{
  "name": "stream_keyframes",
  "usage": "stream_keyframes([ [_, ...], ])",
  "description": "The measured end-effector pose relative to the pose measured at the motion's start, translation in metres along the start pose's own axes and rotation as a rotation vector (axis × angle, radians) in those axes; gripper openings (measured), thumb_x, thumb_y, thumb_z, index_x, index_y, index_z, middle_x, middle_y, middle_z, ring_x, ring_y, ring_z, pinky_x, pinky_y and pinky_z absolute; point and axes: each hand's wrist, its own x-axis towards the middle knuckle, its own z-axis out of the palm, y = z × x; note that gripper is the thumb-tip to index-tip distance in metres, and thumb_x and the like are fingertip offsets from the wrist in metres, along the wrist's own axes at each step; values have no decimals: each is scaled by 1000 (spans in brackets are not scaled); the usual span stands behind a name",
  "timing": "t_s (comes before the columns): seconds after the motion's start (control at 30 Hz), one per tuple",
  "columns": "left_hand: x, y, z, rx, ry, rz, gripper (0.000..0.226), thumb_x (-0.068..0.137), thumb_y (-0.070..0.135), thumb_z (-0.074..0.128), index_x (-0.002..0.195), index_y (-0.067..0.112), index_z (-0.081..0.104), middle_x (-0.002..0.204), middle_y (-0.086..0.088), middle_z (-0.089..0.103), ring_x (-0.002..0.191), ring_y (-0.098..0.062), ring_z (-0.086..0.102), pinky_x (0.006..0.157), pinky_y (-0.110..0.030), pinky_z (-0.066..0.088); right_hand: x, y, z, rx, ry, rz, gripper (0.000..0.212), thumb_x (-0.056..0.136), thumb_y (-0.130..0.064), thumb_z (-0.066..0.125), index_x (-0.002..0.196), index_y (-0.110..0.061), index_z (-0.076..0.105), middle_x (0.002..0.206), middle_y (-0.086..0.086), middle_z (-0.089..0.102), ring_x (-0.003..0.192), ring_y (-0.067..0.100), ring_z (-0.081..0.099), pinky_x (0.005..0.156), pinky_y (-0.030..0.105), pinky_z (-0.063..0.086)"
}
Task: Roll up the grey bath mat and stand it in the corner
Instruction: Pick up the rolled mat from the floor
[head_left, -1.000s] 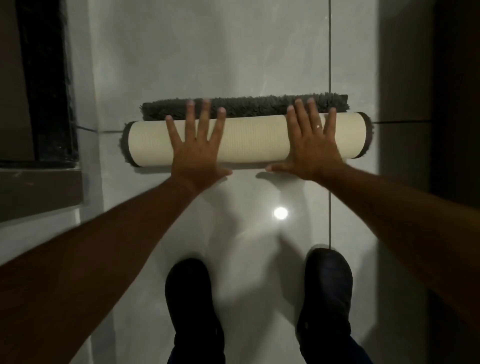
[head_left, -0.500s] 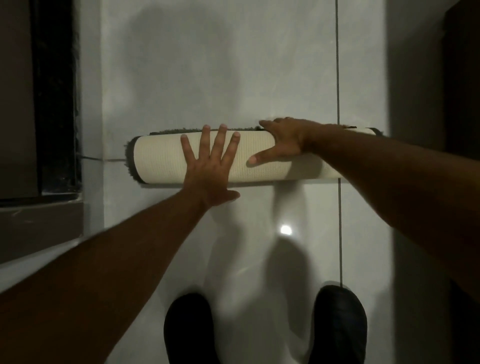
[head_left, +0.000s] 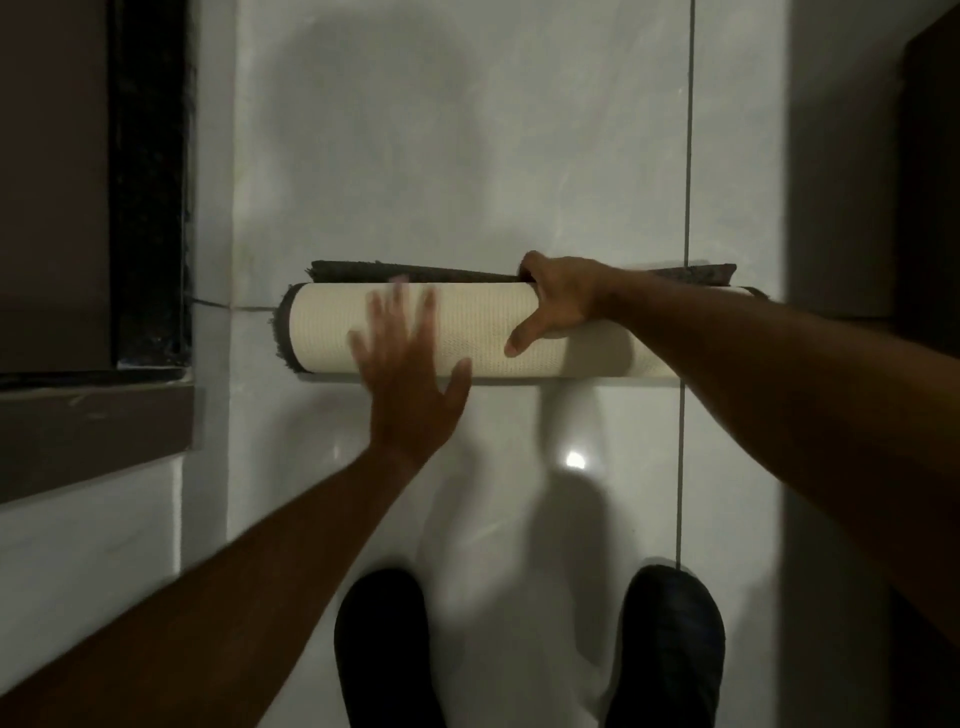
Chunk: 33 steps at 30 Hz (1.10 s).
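Nearest to us, short of the roll, our two dark shoes stand on the glossy white floor tiles, a lamp glare between them and the roll; the grey bath mat lies just beyond as a nearly complete roll, its cream ribbed backing outward and grey pile showing at the roll's left end; our left hand is spread flat with fingers apart over the near left part of the roll, blurred, gripping nothing, and we cannot tell whether it presses the backing or floats just above it; our right hand reaches over the roll's middle, fingers curled over the far side and thumb on the backing, clasping the roll; beyond the roll a thin strip of pile lies flat on the tiles, touching the roll's far side. We judge the rolling almost done, with that last strip to wind in; lifting the roll, turning it on end and standing it in a corner remain; no corner can be picked out with certainty here, though a dark-framed wall rises well left of the roll.
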Motion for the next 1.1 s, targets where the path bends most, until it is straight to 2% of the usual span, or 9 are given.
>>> stream_keyframes([
  [0.07,-21,18,-11,-431,103,-598,102,85,55,65,159,18,5,166,-16,1,152,-35,6,120,-59,11,-14,-5,7,-24,51,-33,104,52,-72,81,135,-21,43,119,1,61,107,25,58,92,43,47],
  [0.17,-22,50,-38,-1189,-173,-1217,108,77,65,68,158,32,5,163,-10,19,145,-37,27,113,-62,30,-43,-14,5,37,99,-44,92,61,-70,78,135,-24,46,126,3,61,114,26,57,100,50,46],
  [0.23,0,71,-56,-1376,-319,-1194,91,79,68,62,154,35,21,153,-10,39,134,-37,43,102,-62,43,-66,-20,-4,192,121,-31,87,64,-65,80,132,-25,45,125,2,61,113,25,57,98,51,47],
  [0.43,104,162,-148,-1373,-98,-933,65,82,50,74,135,39,38,126,6,62,104,-16,65,60,-42,61,-131,-55,-129,586,178,-12,77,63,-45,89,115,-20,39,112,2,56,102,20,60,71,33,54],
  [0.53,157,190,-215,-1341,-142,-744,57,87,40,73,133,39,39,124,9,65,106,-13,67,65,-38,61,-163,-81,-224,862,134,-24,87,68,-77,65,134,-29,35,121,-7,52,111,17,56,78,32,50],
  [0.67,236,223,-302,-1260,-135,-530,60,90,35,69,137,37,32,118,14,66,101,-7,69,69,-34,59,-189,-127,-350,824,82,-166,82,76,-91,27,142,-44,33,128,-13,51,115,16,53,93,48,48],
  [0.8,327,236,-366,-1320,-209,-510,64,85,61,63,140,36,42,126,4,63,114,-23,63,83,-50,58,-162,-165,-446,863,229,-159,83,83,-80,45,140,-21,39,144,5,50,126,26,51,99,50,47],
  [1.0,485,229,-423,-1253,-322,-540,70,72,77,65,124,33,49,126,-2,62,111,-32,65,85,-62,55,-81,-184,-578,850,297,-233,74,91,-58,59,151,-45,18,133,-9,44,112,17,50,81,40,48],
  [1.1,549,227,-439,-1250,-311,-543,76,69,76,69,130,38,44,129,1,61,112,-32,63,86,-64,53,-48,-197,-638,842,272,-292,59,94,-51,60,145,-43,33,119,-22,55,102,7,57,71,27,50],
])
